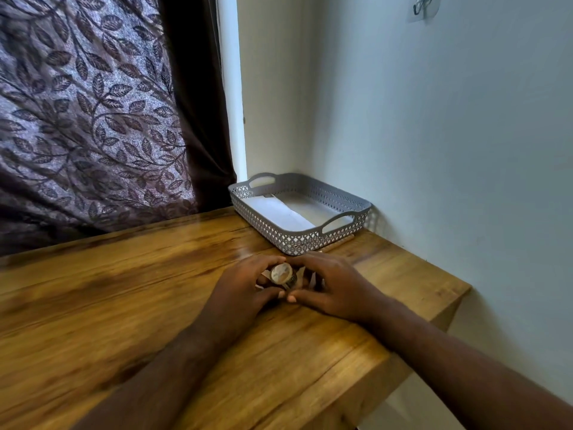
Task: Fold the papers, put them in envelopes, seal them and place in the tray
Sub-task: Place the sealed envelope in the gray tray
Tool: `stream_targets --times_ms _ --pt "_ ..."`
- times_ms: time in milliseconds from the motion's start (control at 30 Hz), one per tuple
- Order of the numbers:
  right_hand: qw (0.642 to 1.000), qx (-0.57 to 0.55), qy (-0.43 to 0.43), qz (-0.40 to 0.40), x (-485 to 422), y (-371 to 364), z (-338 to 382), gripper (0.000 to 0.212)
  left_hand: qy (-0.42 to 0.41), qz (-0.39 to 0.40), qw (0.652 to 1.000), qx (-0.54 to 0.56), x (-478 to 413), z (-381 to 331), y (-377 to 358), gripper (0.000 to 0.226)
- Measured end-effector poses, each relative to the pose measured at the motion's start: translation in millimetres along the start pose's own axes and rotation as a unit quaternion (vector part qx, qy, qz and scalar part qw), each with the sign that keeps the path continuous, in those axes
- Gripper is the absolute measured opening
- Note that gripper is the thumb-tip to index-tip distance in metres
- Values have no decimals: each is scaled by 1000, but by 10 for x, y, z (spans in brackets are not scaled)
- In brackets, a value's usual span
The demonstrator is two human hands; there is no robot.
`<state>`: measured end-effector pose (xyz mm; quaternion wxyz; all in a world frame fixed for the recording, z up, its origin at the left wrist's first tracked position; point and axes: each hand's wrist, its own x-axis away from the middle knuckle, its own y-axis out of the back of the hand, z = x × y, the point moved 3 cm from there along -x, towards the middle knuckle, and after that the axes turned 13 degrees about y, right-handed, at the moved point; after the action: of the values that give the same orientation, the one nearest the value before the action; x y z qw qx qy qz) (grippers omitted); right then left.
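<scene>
Both hands, left (pixel 245 288) and right (pixel 330 285), curl together around a small round roll (pixel 282 273) over the bench (pixel 124 290), near the grey tray (pixel 263 221).

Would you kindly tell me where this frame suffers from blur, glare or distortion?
Head view: motion blur smears the table toward the bottom; glare streaks the wood beside the tray; the wide lens bows the curtain edge; the small roll held between left hand and right hand looks soft.
</scene>
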<state>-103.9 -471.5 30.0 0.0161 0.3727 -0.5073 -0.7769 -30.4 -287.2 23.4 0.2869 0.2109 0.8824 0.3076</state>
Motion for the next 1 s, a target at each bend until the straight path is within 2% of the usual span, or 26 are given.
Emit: stream_targets --times_ms 233,367,433,533,600,667,1000 --pt "1000 15 -3 -15 -8 -20 -47 53 -38 16 998 -39 14 -36 -46 60" --pt "999 -1 -21 -26 14 -23 -104 48 -19 -1 999 -32 40 -37 -46 70" --pt "994 -6 -73 -81 41 26 -223 41 -7 -23 999 -26 51 -26 -15 68" --pt "960 80 -217 -157 157 198 -510 35 9 -55 997 -58 60 1 70 53" --pt "934 121 -300 -154 266 296 -684 32 20 -69 994 -85 57 28 107 44" --pt "921 130 -338 -142 337 337 -783 30 25 -71 992 -104 55 32 107 40" --pt "910 173 -366 -84 299 276 -826 34 40 -71 988 -133 41 39 96 35"
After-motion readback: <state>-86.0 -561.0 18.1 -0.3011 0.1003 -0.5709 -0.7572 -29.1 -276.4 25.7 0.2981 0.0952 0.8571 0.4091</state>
